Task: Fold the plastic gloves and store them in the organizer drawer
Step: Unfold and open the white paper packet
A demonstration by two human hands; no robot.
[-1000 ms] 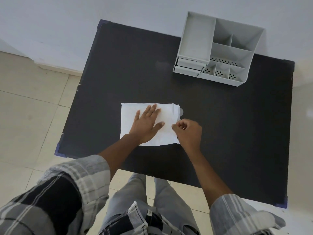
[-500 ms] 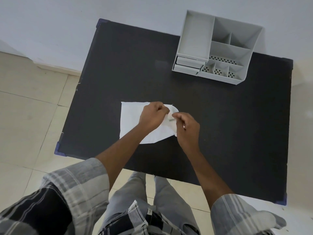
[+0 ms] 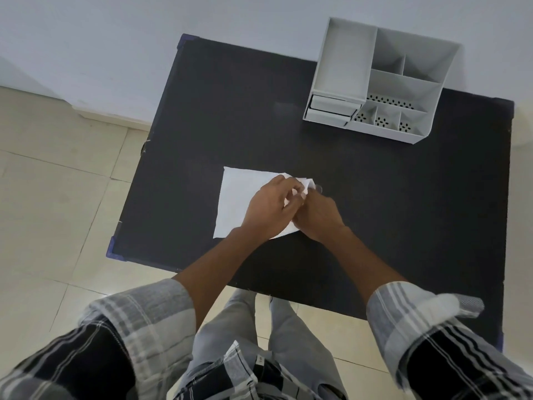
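Observation:
A flat white plastic glove (image 3: 239, 197) lies on the black table (image 3: 389, 203), left of the middle. My left hand (image 3: 269, 204) rests over its right half with fingertips pinching the glove's right edge. My right hand (image 3: 315, 215) meets it from the right and also grips that edge, which is lifted and crumpled between the two hands. The grey organizer (image 3: 380, 85) stands at the table's far right, with two small drawers (image 3: 331, 109) at its front left, both looking shut.
The organizer has several open compartments on top. A pale wall runs behind the table. Tiled floor lies to the left and below the near edge, where my legs and checked sleeves show.
My left hand went from lying flat on the glove to pinching its right edge. The right hand slid in closer, and both hands now touch at that lifted edge.

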